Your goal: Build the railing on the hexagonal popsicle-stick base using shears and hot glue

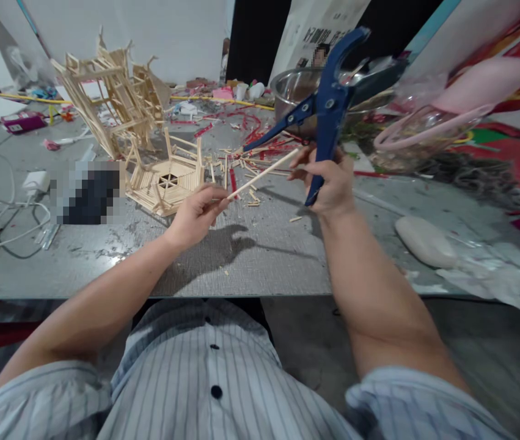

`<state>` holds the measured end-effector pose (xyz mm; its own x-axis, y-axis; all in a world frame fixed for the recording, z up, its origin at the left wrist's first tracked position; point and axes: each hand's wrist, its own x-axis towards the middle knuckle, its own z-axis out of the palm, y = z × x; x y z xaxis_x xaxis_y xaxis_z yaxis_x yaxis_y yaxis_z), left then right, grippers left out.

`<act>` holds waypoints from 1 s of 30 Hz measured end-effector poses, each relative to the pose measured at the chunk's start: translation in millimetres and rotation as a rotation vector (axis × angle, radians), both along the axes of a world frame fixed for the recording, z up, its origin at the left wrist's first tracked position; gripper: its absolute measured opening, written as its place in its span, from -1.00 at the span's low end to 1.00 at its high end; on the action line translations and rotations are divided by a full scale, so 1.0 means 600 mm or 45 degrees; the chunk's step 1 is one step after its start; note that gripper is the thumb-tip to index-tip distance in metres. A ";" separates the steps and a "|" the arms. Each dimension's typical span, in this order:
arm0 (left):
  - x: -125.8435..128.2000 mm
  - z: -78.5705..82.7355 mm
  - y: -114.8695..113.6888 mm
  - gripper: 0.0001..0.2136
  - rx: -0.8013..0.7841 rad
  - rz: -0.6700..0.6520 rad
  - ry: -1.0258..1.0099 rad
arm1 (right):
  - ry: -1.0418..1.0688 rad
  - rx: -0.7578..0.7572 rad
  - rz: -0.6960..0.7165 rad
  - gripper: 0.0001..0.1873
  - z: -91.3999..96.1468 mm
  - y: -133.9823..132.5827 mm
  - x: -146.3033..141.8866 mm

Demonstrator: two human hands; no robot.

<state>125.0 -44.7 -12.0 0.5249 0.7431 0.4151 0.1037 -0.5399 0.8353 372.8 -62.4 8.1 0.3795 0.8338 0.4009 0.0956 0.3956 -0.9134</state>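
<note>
My left hand (pixel 202 211) pinches the near end of a thin wooden stick (pixel 264 172) that slants up to the right. In my right hand (pixel 333 183) is a blue pipe cutter (pixel 332 107), held upright by a handle with its other handle spread away to the left. The stick's far end reaches the fingers of my right hand; whether they grip it I cannot tell. Just beyond my left hand sits a hexagonal stick-built base (pixel 163 177) with short posts. Behind it stands a taller wooden stick frame (pixel 108 98), leaning left.
Cut stick pieces (pixel 253 198) and red strips (pixel 260 125) litter the table (pixel 117 263). A steel bowl (pixel 285 91) stands behind the cutter. To the right are a pink-handled container (pixel 429 131) and a pale bag-like object (pixel 424 240). A charger (pixel 36 184) with white cables lies left.
</note>
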 end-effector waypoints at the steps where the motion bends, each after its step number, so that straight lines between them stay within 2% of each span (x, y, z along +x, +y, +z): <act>1: -0.001 0.006 -0.003 -0.85 0.005 0.030 -0.026 | 0.005 -0.009 0.068 -0.81 0.004 -0.004 -0.001; 3: -0.005 0.018 -0.007 -0.86 -0.025 0.092 -0.056 | -0.016 -0.054 0.159 -0.79 0.011 -0.013 -0.004; 5: -0.007 0.024 -0.008 -0.88 -0.076 0.084 -0.073 | -0.046 -0.096 0.234 -0.75 0.016 -0.021 -0.007; 9: -0.005 0.018 -0.002 -0.87 -0.195 -0.113 -0.100 | -0.076 -0.163 0.386 -0.70 0.017 -0.034 -0.014; 12: -0.001 0.011 -0.003 -0.88 -0.228 -0.187 -0.100 | 0.046 -0.164 0.508 -0.70 0.012 -0.035 -0.023; 15: 0.002 0.010 -0.011 -0.90 -0.214 -0.193 -0.090 | 0.137 -0.258 0.600 -0.81 0.009 -0.030 -0.038; 18: 0.004 0.009 -0.019 -0.88 -0.177 -0.170 -0.067 | 0.112 -0.409 0.540 -0.80 0.007 -0.027 -0.057; 21: 0.005 0.003 -0.022 -0.84 -0.115 -0.180 -0.009 | 0.166 -0.403 0.543 -0.83 0.003 -0.028 -0.072; 24: 0.007 -0.003 -0.023 -0.81 -0.048 -0.189 0.013 | 0.340 -0.321 0.729 -0.86 -0.002 -0.030 -0.077; 27: 0.011 -0.006 -0.027 -0.81 -0.004 -0.176 0.017 | 0.452 -0.362 0.969 -0.78 -0.002 -0.032 -0.080; 30: 0.015 -0.006 -0.031 -0.84 -0.013 -0.207 0.010 | 0.433 -0.396 0.972 -0.70 0.004 -0.033 -0.090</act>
